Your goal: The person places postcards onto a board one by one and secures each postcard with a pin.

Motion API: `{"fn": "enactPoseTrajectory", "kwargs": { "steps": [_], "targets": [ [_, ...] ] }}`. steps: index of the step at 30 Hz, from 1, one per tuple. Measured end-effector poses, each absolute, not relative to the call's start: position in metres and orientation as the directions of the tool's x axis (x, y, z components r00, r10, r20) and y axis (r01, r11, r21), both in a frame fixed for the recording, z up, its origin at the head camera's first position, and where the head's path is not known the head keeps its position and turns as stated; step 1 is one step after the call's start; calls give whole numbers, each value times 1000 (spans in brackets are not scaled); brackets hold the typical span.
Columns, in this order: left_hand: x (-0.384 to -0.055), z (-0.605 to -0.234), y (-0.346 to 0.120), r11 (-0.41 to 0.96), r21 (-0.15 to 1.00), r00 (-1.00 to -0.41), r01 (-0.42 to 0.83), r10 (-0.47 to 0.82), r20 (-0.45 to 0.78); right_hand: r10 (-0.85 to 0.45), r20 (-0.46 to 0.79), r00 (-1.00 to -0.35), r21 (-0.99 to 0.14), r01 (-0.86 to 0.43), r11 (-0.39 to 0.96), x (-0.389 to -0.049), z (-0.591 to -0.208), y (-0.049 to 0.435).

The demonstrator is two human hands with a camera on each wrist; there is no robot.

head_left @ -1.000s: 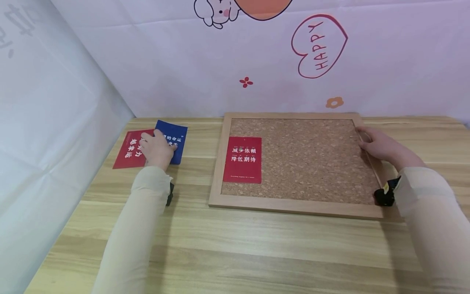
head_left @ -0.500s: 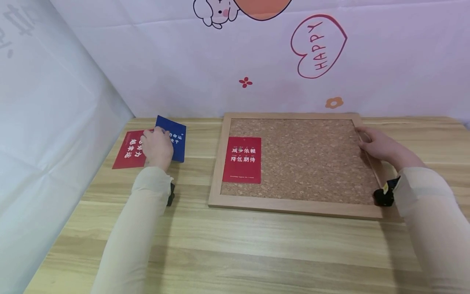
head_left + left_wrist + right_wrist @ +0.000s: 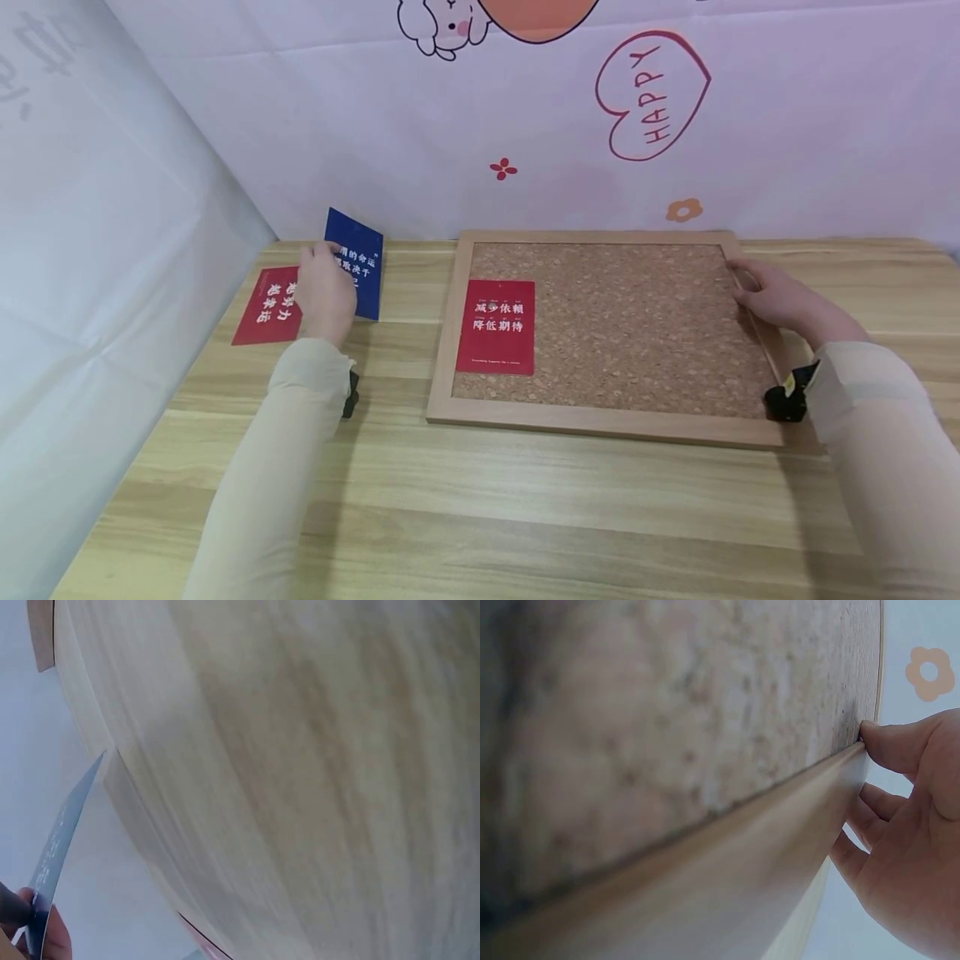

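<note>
My left hand point(image 3: 327, 293) pinches a blue card point(image 3: 362, 265) with white Chinese characters, its upper edge tilted up off the table. In the left wrist view the blue card point(image 3: 61, 840) shows nearly edge-on, with fingertips point(image 3: 57, 939) at its lower end. Partly behind that hand, a red card point(image 3: 268, 310) lies on the table. My right hand point(image 3: 783, 302) grips the right side of a wood-framed cork board point(image 3: 600, 421). The right wrist view has its thumb over the frame point(image 3: 742, 847) and the other fingers along the outer side. Another red card point(image 3: 496, 343) sits upright-reading at the board's left end.
The wood-grain table point(image 3: 480, 508) extends in front of the board. Behind it hangs a white printed cloth point(image 3: 360, 133) with a heart and flowers, and another white cloth point(image 3: 127, 250) borders the left side. Black wrist cameras point(image 3: 786, 402) show at both cuffs.
The left hand has raised the blue card from beside the red card, tilting it up toward the back cloth. The right hand and the cork board have stayed put.
</note>
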State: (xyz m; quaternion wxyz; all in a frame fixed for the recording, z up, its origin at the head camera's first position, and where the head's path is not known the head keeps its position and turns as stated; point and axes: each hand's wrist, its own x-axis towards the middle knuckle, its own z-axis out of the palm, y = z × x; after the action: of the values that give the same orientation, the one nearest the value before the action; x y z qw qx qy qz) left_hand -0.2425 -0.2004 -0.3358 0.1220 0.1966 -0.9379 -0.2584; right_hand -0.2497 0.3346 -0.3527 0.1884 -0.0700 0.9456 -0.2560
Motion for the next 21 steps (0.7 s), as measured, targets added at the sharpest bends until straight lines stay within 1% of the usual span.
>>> {"fn": "enactPoseTrajectory", "kwargs": {
  "steps": [9, 16, 21],
  "targets": [
    [-244, -335, -189, 788, 588, -882, -183, -396, 256, -241, -313, -919, -514, -50, 857, -250, -353, 334],
    [-245, -329, -172, 747, 657, -873, -103, -384, 299, -249, -297, -922, -519, -63, 852, -251, -354, 334],
    [-248, -327, -158, 725, 687, -875, -45, -361, 323, -245, -264, -933, -515, -78, 854, -254, -362, 341]
  ]
}}
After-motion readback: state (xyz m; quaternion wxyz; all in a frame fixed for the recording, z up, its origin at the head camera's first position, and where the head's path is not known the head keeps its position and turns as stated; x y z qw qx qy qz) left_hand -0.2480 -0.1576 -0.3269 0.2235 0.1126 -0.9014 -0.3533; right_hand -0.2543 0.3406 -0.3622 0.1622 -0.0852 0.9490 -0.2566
